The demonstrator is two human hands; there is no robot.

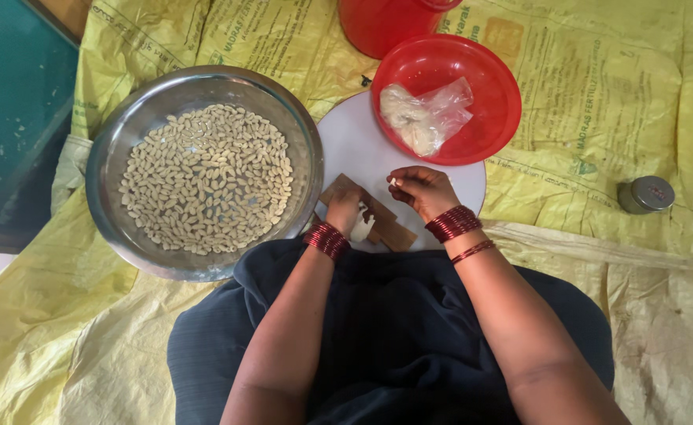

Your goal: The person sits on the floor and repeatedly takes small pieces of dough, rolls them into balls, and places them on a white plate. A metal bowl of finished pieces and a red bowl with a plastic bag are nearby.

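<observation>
Hands: left (pixel 345 206) grips board (pixel 378 216), right (pixel 423 189) pinches.

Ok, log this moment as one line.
left hand: on brown board | right hand: pinching small pale piece | steel bowl: pale nuts, left

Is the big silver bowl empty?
No, the big silver bowl is holding a wide layer of pale nuts that covers most of its bottom.

Nut bowl (pixel 118 149) left of round board (pixel 354 145); bag (pixel 425 116) in dish (pixel 500 102) behind board; tin (pixel 645 194) far right.
</observation>
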